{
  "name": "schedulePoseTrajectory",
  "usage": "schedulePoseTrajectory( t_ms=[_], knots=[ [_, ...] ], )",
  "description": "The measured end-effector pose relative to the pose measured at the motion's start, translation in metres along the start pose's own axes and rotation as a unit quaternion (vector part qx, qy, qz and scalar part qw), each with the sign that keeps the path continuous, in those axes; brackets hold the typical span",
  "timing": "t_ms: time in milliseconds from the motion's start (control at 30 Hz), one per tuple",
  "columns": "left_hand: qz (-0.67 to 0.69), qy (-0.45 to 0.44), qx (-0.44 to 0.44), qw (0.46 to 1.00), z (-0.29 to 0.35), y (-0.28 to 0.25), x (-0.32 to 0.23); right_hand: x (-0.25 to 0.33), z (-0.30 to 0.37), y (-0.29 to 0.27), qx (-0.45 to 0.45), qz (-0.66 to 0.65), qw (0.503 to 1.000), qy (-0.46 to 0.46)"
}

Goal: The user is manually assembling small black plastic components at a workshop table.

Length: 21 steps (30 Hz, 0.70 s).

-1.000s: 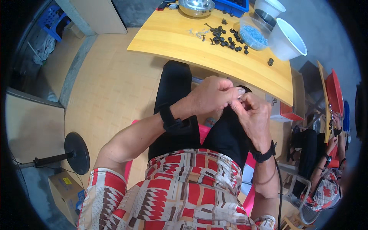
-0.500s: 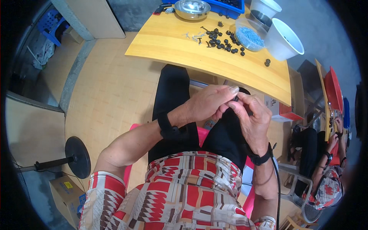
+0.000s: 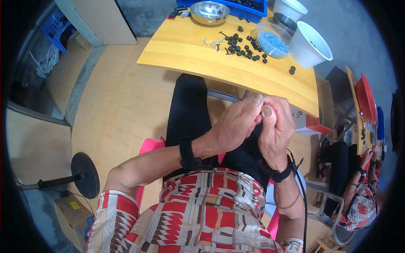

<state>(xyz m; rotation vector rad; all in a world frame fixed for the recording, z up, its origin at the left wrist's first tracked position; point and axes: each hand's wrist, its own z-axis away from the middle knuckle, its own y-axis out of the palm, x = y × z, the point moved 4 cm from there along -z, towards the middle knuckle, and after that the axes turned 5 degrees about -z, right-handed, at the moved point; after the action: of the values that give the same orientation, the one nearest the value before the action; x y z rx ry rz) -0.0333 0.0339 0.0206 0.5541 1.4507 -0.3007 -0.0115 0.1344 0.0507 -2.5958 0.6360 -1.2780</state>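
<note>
My left hand and my right hand meet in front of me, over my lap and just off the table's near edge. Both are closed, fingers curled in and thumbs pressed side by side at the top. Whatever they hold between them is hidden by the fingers. Beyond them on the wooden table lies a scatter of small black parts. A few small pale pieces and dark pin-like pieces lie at the left of that scatter.
A clear tub of blue bits, a white bucket and a steel bowl stand on the table, with a blue tray behind. At right, another person sits by a second table with a red basin.
Half a second ago a small dark piece showed between my fingertips; now it is out of sight. My right thumb has come up beside the left one, and the hands are closer together.
</note>
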Motion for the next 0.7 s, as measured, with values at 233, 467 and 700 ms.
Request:
schedulePoseTrajectory(
  t_ms=[233, 467, 700],
  knots=[
    [-0.074, 0.105, -0.096, 0.987, -0.009, -0.008, 0.002, -0.008, -0.002, 0.016, -0.053, -0.047, 0.995, 0.075],
    [-0.300, 0.267, -0.208, 0.892, -0.025, -0.023, -0.008, -0.032, -0.013, 0.033, -0.066, -0.073, 0.986, 0.137],
    [0.075, 0.014, -0.052, 0.996, -0.040, -0.044, 0.015, -0.043, -0.024, 0.032, -0.009, -0.200, 0.967, 0.154]
  ],
)
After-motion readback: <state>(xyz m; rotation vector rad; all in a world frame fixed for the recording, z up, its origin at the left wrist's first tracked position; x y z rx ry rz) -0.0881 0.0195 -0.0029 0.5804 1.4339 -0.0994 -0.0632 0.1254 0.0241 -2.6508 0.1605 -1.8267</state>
